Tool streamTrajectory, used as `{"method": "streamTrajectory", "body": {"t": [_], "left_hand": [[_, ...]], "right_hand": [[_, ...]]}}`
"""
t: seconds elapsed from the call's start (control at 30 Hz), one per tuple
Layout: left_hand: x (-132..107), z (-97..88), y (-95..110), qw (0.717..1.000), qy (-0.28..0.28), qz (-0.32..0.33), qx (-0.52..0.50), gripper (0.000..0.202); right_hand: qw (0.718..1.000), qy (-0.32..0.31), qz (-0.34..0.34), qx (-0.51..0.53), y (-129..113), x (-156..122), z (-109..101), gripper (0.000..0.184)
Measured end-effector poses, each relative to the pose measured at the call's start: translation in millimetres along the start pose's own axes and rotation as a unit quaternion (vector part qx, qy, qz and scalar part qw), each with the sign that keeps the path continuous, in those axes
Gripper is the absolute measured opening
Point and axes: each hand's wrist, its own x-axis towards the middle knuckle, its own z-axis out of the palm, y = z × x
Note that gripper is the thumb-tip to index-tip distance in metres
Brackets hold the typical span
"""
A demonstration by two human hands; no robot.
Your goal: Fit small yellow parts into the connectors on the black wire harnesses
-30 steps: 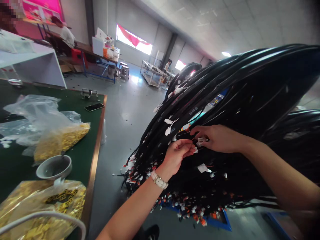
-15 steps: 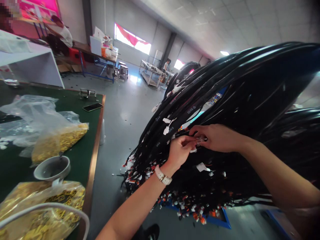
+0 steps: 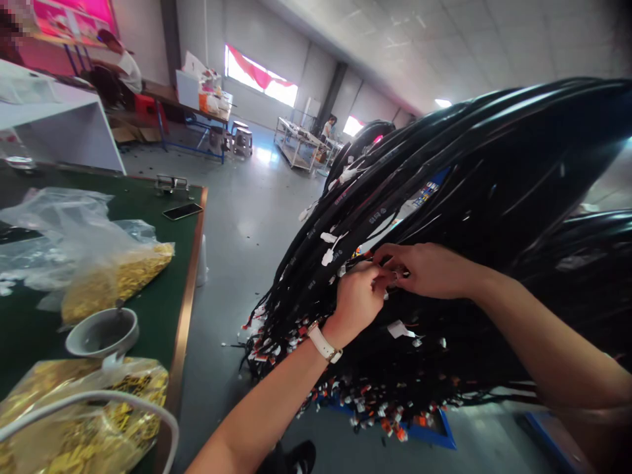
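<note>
In front of me hangs a thick bundle of black cables (image 3: 474,197) with white and orange connectors on their ends. My left hand (image 3: 359,296), a white watch (image 3: 323,343) on its wrist, is closed, with thumb and fingers pinched together. Its fingertips meet those of my right hand (image 3: 428,270), also closed, at a small pale connector (image 3: 395,275). Fingers cover most of that connector. Just below the hands, a white connector (image 3: 401,329) with thin wires lies against the dark cables.
At left a green-topped table (image 3: 148,316) carries a bag of small gold-coloured parts (image 3: 118,276), a grey bowl (image 3: 103,332) and a phone (image 3: 182,211). A blue frame (image 3: 444,431) stands under the cables. One person (image 3: 129,69) sits at the back left; another (image 3: 328,128) is farther off.
My left hand has turned over slightly, its back now facing me more, and its fingers cover more of the connector. The right hand stays almost in place.
</note>
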Motion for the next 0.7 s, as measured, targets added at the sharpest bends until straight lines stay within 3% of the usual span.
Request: {"method": "streamTrajectory", "body": {"t": [0.23,0.37,0.43,0.57,0.63,0.7], "left_hand": [[3,-3.2,11,1.000,-0.026,0.001,0.016,0.021],[9,1.1,11,0.988,-0.015,-0.091,-0.127,0.008],[13,3.3,10,0.959,-0.003,-0.174,-0.223,0.021],[17,2.7,12,0.867,-0.028,-0.338,-0.366,0.046],[19,1.0,13,0.846,-0.037,-0.361,-0.390,0.053],[22,0.0,13,0.844,-0.033,-0.360,-0.395,0.053]], "right_hand": [[1.000,0.001,0.004,-0.004,0,-1,0,0.039],[1.000,0.009,0.008,-0.010,-1,-1,1,0.048],[1.000,0.010,0.006,-0.005,-1,-2,0,0.052],[1.000,0.015,-0.002,0.025,0,-3,-1,0.043],[0.999,0.018,-0.005,0.032,1,-3,-1,0.044],[0.999,0.020,-0.009,0.027,3,-2,0,0.044]]}}
